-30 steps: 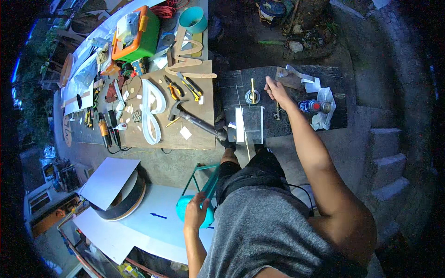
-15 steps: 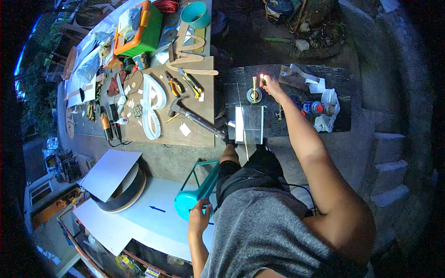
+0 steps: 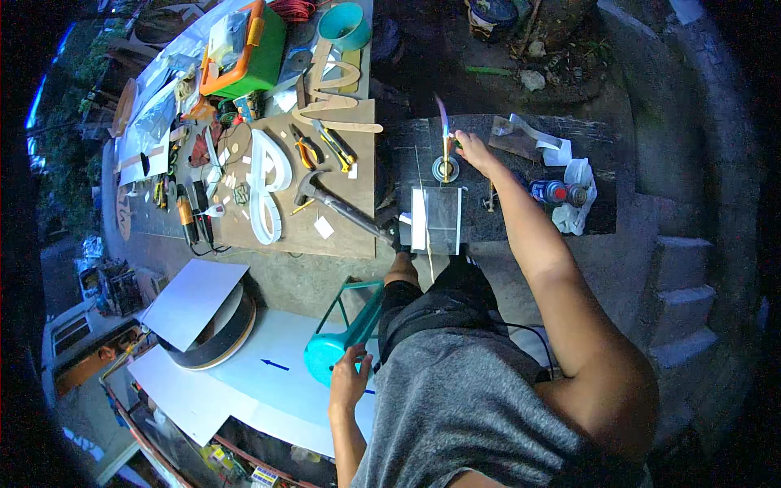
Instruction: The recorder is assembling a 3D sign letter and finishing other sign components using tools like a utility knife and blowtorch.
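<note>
My right hand (image 3: pixel 473 152) reaches forward over the dark bench, closed round a small green lighter (image 3: pixel 458 145). Just left of it stands a gas torch (image 3: pixel 446 167) with an upright brass tube on a round silver top. A tall bluish-orange flame (image 3: pixel 442 114) rises from the tube's tip, leaning slightly left. My left hand (image 3: pixel 350 381) hangs low beside my hip at the teal stool (image 3: pixel 323 356), fingers loosely bent and apart, holding nothing I can see. Whether it touches the stool, I cannot tell. A clear sheet with a white strip (image 3: pixel 439 220) lies at the bench's near edge.
Spray cans (image 3: pixel 553 191) and a crumpled plastic bag (image 3: pixel 579 175) are on the bench's right. On the brown table at left lie a hammer (image 3: pixel 346 207), pliers (image 3: pixel 306 148), a cutter (image 3: pixel 338 146), a white letter-shaped frame (image 3: pixel 262 183) and a green-orange toolbox (image 3: pixel 259 57).
The torch now burns with a tall flame; half a second ago only a small bright flame showed at the lighter. My right hand has barely shifted, and my left stays by the stool.
</note>
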`<state>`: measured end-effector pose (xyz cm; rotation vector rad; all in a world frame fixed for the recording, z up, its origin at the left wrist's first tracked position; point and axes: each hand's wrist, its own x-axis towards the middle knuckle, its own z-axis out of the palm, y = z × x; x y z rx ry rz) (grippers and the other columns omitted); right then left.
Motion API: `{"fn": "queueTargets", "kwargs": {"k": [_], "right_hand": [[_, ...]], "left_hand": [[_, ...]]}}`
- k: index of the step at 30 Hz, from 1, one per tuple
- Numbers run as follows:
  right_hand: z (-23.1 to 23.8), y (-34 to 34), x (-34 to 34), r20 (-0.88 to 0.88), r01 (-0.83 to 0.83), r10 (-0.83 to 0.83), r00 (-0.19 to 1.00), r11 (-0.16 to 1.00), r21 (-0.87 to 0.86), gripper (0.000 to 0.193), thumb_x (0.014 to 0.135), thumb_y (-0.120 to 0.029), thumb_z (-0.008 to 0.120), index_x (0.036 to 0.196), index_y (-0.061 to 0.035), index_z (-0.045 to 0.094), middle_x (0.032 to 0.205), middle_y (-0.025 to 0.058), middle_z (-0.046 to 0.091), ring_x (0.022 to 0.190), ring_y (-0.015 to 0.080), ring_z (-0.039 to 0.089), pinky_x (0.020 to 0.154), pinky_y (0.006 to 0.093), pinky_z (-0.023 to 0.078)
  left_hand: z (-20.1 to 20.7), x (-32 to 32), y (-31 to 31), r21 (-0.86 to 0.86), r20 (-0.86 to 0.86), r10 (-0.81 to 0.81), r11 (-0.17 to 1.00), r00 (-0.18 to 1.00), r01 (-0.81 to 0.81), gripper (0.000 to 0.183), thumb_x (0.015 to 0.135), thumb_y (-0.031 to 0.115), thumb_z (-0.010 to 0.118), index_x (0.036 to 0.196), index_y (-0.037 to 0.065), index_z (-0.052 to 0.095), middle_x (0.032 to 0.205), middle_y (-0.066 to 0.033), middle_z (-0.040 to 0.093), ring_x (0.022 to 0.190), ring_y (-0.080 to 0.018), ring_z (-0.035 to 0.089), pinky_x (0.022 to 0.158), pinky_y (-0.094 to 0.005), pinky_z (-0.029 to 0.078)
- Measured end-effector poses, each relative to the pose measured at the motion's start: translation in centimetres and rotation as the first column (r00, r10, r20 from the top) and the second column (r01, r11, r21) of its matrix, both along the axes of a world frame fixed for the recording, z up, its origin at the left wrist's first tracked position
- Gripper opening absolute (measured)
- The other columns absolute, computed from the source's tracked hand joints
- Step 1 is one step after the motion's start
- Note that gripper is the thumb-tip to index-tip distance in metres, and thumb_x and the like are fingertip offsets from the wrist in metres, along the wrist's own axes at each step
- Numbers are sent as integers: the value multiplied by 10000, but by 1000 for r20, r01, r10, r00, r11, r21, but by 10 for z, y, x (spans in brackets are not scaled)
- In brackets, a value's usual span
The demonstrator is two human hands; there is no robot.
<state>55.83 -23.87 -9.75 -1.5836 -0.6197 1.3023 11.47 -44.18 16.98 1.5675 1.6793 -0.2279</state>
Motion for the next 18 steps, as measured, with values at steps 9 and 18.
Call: {"fn": "queueTargets", "kwargs": {"k": [9, 18], "right_hand": [[-4, -85, 2, -67, 174, -193, 979, 958, -229, 415, 998, -440, 477, 1101, -62, 616, 783, -2, 538, 582, 91, 497, 524, 212, 388], [-106, -193, -48, 537, -51, 338, 773, 877, -478, 151, 833, -151, 677, 927, -32, 681, 894, 226, 671, 881, 427, 643, 768, 473, 515]], "left_hand": [[0, 1, -4, 14, -6, -5, 1000, 1000, 5, 276, 912, 132, 656, 1137, -21, 607, 1015, -190, 706, 946, -317, 701, 800, -401, 537], [-12, 0, 2, -30, 54, -1, 1000, 999, 2, 273, 910, 108, 651, 1156, -5, 616, 1007, -211, 708, 927, -318, 706, 787, -399, 541]]}}
